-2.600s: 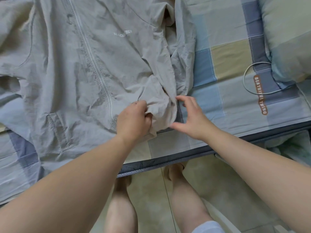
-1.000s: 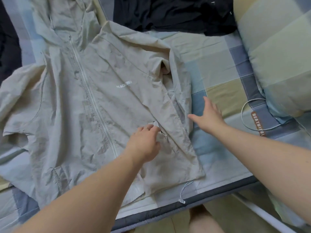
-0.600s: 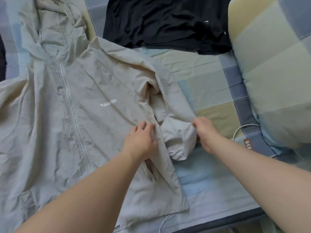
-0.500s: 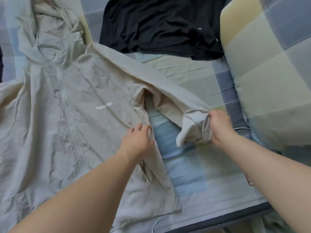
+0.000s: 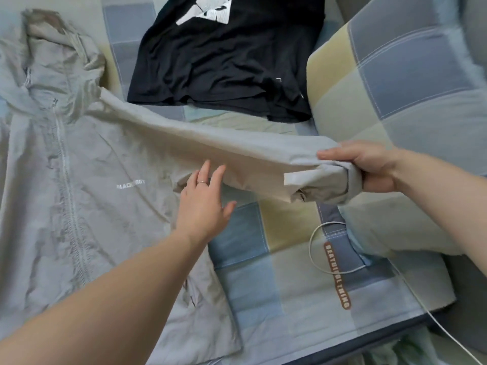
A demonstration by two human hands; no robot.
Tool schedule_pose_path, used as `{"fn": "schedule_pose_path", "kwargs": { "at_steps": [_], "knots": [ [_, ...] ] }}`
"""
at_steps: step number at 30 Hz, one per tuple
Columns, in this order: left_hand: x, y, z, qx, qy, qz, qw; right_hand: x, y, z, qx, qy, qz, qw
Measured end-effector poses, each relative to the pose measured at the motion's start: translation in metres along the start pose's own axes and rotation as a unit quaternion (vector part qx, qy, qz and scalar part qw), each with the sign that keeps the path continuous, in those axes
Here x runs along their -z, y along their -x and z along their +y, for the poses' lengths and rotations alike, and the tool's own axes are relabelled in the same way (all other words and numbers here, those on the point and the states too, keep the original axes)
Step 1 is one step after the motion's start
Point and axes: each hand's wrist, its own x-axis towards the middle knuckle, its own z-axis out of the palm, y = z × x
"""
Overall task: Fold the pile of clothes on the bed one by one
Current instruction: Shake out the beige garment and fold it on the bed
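at the near bed edge: checked sheet (image 5: 276, 291) shows beside the hem; white cable (image 5: 312, 248) looped on it.
left hand (image 5: 203, 206): fingers straight and spread, laid at the jacket's side where the sleeve begins.
grey jacket (image 5: 79, 201): body flat, front side up, under and left of that hand.
sleeve (image 5: 237, 151): stretched straight, lifted off the sheet.
right hand (image 5: 369, 167): pinches the cuff end, thumb on top.
step, judged: laying out the sleeve for folding.
next move, judged: carry cuff across the chest; left hand holds the crease.
far side: black t-shirt (image 5: 224, 61) lies loose, not yet folded.
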Motion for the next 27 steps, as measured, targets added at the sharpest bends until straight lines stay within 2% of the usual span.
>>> {"fn": "schedule_pose_path", "kwargs": {
  "at_steps": [4,9,13,18,20,22,24,26,27],
  "knots": [
    [0.016,-0.025,0.034,-0.045,0.027,0.048,0.997,0.026,0.027,-0.021,0.057,-0.085,-0.022,0.995],
    [0.034,-0.05,0.072,-0.097,0.023,-0.012,0.995,0.049,0.054,-0.032,0.056,-0.168,-0.05,0.983],
    [0.031,-0.049,0.1,-0.169,0.045,-0.057,0.983,0.055,0.066,-0.029,0.059,-0.178,0.001,0.982],
    [0.023,-0.047,0.126,-0.178,0.028,-0.047,0.983,0.064,0.085,-0.021,0.128,-0.258,0.027,0.957],
    [0.02,-0.047,0.132,-0.191,0.009,-0.009,0.982,0.066,0.091,-0.022,0.148,-0.265,0.04,0.952],
    [0.017,-0.048,0.14,-0.199,0.019,0.025,0.979,0.07,0.092,-0.022,0.154,-0.218,0.113,0.957],
    [0.015,-0.049,0.145,-0.203,0.03,0.024,0.978,0.071,0.086,-0.02,0.161,-0.093,0.237,0.954],
    [0.013,-0.049,0.146,-0.221,0.035,0.031,0.974,0.074,0.078,-0.018,0.187,0.078,0.358,0.911],
    [0.013,-0.048,0.144,-0.223,0.046,0.05,0.972,0.075,0.075,-0.018,0.201,0.142,0.394,0.886]
  ]
}}
